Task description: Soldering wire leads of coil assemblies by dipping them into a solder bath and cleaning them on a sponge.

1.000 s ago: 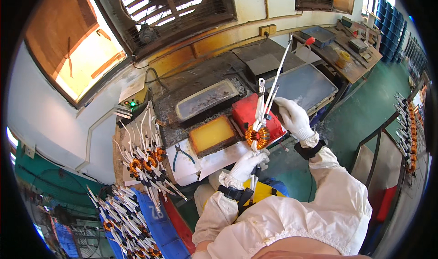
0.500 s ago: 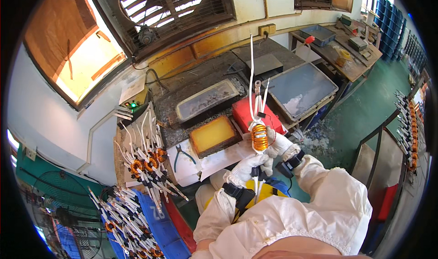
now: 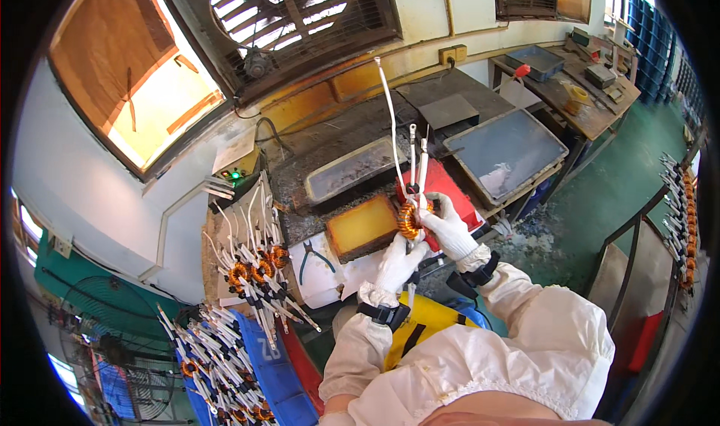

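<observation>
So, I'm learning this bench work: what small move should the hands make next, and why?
Perhaps draw the long white lead in with the right hand: it leans left, apart from the shorter leads, while the left hand grips just below the copper-coloured coil.

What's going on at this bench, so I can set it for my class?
A gloved person is handling an orange-wound ring with white leads above and below it. The left grip holds the leads just below the ring; the right grip is at its right side. Pliers lie on white paper to the left, with similar pieces further left, some in a blue bin.
</observation>
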`<state>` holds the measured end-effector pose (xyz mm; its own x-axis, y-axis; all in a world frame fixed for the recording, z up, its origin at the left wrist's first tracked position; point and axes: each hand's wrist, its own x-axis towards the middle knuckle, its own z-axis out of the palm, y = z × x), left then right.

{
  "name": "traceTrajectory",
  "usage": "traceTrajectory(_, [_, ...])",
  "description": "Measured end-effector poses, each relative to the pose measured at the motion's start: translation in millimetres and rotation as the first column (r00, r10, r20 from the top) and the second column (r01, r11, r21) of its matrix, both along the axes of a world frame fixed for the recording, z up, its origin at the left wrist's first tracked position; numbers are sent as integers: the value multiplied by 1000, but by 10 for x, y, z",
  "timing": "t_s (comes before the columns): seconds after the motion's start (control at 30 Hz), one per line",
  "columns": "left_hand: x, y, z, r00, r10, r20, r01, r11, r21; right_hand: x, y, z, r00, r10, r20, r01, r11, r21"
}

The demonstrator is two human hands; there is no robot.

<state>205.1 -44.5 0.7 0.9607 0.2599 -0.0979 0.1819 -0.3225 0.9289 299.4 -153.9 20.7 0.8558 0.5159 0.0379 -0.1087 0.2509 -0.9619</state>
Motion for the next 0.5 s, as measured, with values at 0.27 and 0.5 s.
traceTrajectory(0.27, [-1,142,-8,927,367,-78,-342,911,230,-25,300,-145,977,5,215,20,994,-111])
traceTrajectory(0.5, [-378,561,-15,928,367,68,-332,895,-299,-185,515,111,948,237,211,-228,971,-66])
